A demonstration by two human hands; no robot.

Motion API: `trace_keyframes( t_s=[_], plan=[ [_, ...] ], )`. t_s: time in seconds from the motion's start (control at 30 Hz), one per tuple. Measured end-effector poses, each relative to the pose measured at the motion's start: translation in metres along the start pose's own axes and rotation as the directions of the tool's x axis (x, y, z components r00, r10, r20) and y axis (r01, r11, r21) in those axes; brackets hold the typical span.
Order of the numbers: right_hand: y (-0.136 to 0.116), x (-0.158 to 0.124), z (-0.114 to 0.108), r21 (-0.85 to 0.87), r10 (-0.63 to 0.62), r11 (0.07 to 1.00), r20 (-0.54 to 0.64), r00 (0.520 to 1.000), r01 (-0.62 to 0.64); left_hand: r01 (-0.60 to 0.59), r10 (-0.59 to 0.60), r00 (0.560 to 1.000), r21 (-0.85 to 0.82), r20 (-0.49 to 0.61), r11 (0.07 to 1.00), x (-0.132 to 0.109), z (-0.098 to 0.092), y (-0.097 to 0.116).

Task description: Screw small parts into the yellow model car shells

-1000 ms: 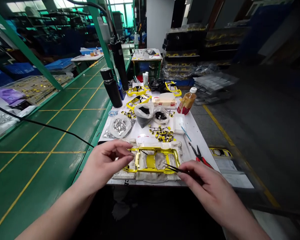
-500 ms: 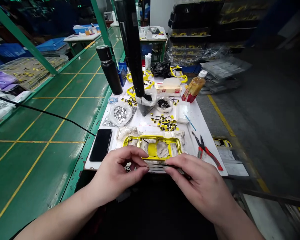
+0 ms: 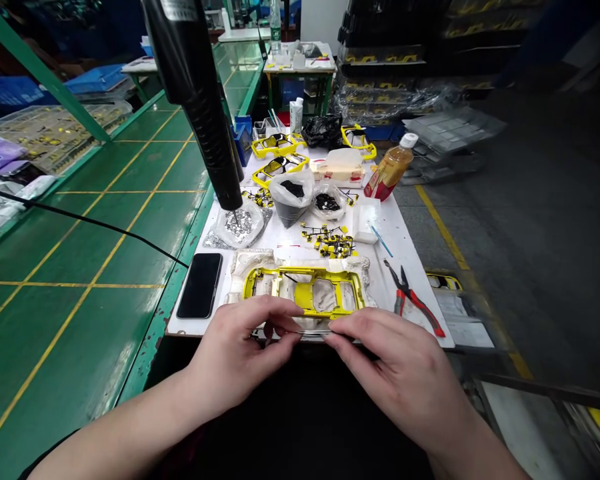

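Observation:
A thin dark strip (image 3: 314, 332) spans the gap between my two hands at the table's near edge. My left hand (image 3: 260, 340) is closed at its left end, thumb and fingers pinched. The fingers of my right hand (image 3: 375, 347) pinch its right side, most of which they hide. Just beyond the hands lies a yellow car-shaped frame (image 3: 305, 295) on a whitish, lumpy padded holder (image 3: 254, 260). Small yellow-and-black parts (image 3: 333, 243) lie farther back in a loose pile.
Left of the holder lies a black phone (image 3: 200, 285); red-handled pliers (image 3: 414, 300) lie right. Behind are a bag of silvery bits (image 3: 237, 227), a bag of dark granules (image 3: 291, 200) and a bottle (image 3: 391, 167). A black hanging tube (image 3: 205, 113) overhangs the left side.
The black tube has swung left, from over the dark granule bag to over the silvery bits. My hands hold nearly the same pose around the strip.

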State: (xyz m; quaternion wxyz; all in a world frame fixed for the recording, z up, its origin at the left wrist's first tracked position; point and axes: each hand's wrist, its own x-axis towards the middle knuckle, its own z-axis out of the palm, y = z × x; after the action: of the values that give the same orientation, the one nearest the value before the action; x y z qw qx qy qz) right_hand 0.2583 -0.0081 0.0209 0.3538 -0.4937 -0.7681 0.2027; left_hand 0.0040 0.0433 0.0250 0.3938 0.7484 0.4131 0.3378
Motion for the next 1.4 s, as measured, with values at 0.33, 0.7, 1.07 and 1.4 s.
trace_keyframes(
  t_s=[0.33,0.7,1.07,1.4],
  plan=[
    [0.000,0.002,0.001,0.016,-0.009,1.000,-0.015,1.000,0.010,-0.107,0.105,0.994,0.037,0.044,0.994,-0.001,0.003,-0.003],
    [0.000,0.008,0.002,0.089,0.060,0.994,0.007,0.998,-0.060,-0.006,0.006,1.000,0.018,-0.013,1.000,-0.008,-0.003,-0.009],
    [0.002,0.035,0.033,0.042,0.243,0.967,0.117,0.963,-0.249,0.070,0.011,0.967,0.308,-0.254,0.949,-0.031,-0.057,-0.039],
    [-0.015,0.051,0.073,-0.312,0.263,0.930,0.202,0.943,-0.192,-0.123,0.162,0.987,0.566,-0.018,0.815,-0.033,-0.072,-0.063]
  ],
)
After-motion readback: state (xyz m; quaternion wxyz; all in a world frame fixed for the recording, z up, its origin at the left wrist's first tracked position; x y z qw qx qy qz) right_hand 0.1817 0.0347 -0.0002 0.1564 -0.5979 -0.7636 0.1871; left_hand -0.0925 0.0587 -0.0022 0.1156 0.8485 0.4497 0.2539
